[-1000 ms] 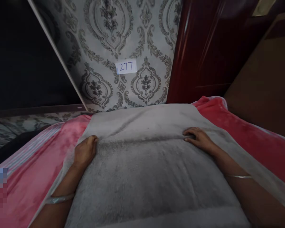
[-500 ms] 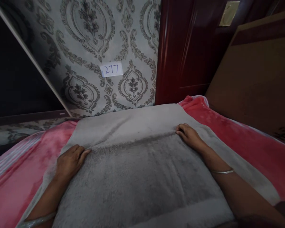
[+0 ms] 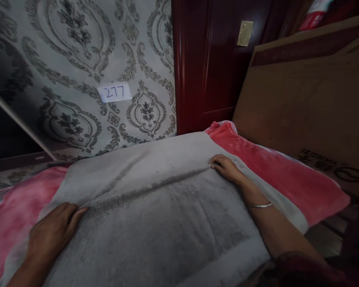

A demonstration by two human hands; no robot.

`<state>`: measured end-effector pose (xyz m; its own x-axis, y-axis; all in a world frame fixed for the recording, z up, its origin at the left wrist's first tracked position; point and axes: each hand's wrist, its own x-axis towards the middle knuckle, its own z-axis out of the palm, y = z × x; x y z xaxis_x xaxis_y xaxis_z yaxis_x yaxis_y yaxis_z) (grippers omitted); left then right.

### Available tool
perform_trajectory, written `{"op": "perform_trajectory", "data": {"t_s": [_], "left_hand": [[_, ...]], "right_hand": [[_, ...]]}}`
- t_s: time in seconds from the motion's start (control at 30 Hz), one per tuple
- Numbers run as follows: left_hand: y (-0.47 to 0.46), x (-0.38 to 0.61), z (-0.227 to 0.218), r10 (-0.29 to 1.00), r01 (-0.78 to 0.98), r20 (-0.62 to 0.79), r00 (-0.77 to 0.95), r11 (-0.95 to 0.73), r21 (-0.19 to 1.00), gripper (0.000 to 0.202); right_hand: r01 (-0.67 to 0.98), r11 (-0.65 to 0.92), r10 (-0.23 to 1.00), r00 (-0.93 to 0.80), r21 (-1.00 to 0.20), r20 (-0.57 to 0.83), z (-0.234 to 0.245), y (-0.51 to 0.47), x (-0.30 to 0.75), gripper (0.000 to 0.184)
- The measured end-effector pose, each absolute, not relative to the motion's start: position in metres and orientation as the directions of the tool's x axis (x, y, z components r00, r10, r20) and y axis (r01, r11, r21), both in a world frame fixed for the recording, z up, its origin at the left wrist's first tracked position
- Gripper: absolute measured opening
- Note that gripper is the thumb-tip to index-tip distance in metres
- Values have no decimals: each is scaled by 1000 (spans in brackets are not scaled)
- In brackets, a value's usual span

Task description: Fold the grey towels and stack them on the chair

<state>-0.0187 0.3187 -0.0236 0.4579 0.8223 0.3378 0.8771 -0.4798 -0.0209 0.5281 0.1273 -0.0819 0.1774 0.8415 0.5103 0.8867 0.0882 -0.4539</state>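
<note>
A grey towel lies folded over on a pink blanket. The folded edge runs across it from left to right. My left hand rests palm down on the left end of that edge, fingers stretched out flat and together. My right hand presses on the right end of the edge, fingers curled down onto the cloth; I cannot see anything pinched in them. A thin bangle is on my right wrist.
Patterned grey wallpaper with a small paper label reading 277 rises behind the bed. A dark red wooden door stands to its right. A large brown cardboard box leans at the right, beside the blanket.
The view has swung to the right, so both hands and the towel sit further left in frame. My left hand has flattened and slid outward along the folded edge.
</note>
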Motion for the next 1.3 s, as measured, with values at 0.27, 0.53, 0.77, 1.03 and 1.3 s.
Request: {"op": "perform_trajectory", "data": {"t_s": [0.27,0.53,0.77,1.03,1.3], "left_hand": [[322,-24,-25,814,859,327,480,-512,13,50],[324,-27,-26,781,818,355,514,-570,71,43],[327,-29,-30,815,848,341,468,-523,84,45],[323,-27,-28,789,824,332,517,-564,58,45],[321,-43,-30,747,773,339,571,-628,83,50]], "right_hand": [[885,26,874,205,-465,440,-89,124,539,19],[880,31,887,194,-474,419,-87,111,563,20],[884,-81,806,330,-461,491,-89,115,558,13],[892,-104,835,319,-441,449,-91,115,557,17],[879,-11,830,273,-476,486,-93,114,556,19]]}}
